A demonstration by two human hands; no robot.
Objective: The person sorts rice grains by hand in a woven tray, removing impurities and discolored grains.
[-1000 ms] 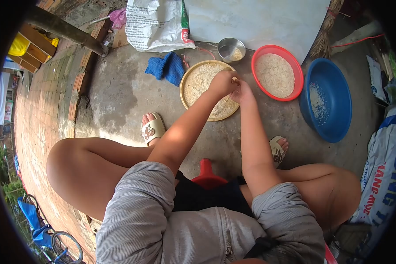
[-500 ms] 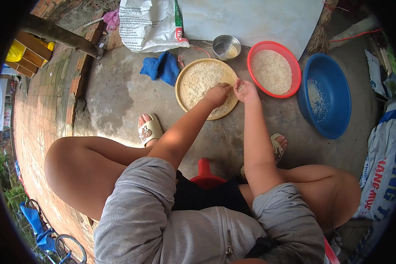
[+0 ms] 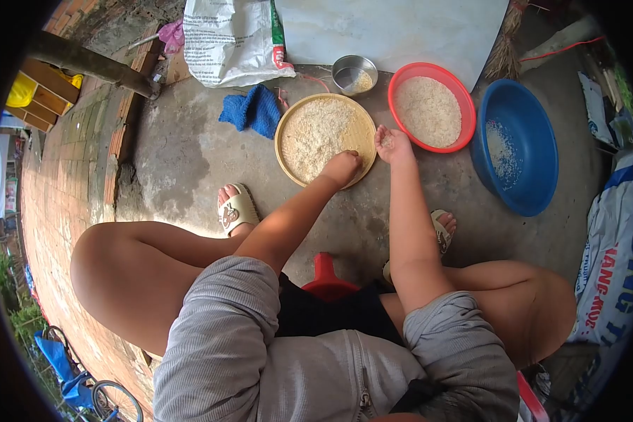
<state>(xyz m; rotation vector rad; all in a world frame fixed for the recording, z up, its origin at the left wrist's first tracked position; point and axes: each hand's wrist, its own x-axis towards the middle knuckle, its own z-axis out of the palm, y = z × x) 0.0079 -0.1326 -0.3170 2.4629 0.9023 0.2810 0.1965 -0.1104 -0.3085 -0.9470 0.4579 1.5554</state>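
A round woven bamboo tray [image 3: 283, 156] lies on the ground with pale rice [image 3: 318, 133] spread over it. My left hand [image 3: 342, 167] is over the tray's near right part, its fingers pressed together and pointing down; whatever they pinch is hidden. Just off the tray's right rim, my right hand [image 3: 395, 146] is turned palm up, fingers curled into a cup around a few pale grains. Beyond it stands a red basin [image 3: 470, 112] holding more rice. To the right, a blue basin [image 3: 534, 165] leans with scattered grains inside.
A metal bowl [image 3: 344, 72] with some grains sits behind the tray. A blue cloth [image 3: 253, 112] and a white printed sack [image 3: 228, 46] lie to the back left. My sandalled feet flank the tray, and a red stool [image 3: 323, 271] is under me. More sacks [image 3: 608, 260] stand right.
My left hand has moved away from my right hand, down and leftward over the tray. My right hand stays cupped beside the rim. The whole view has shifted slightly.
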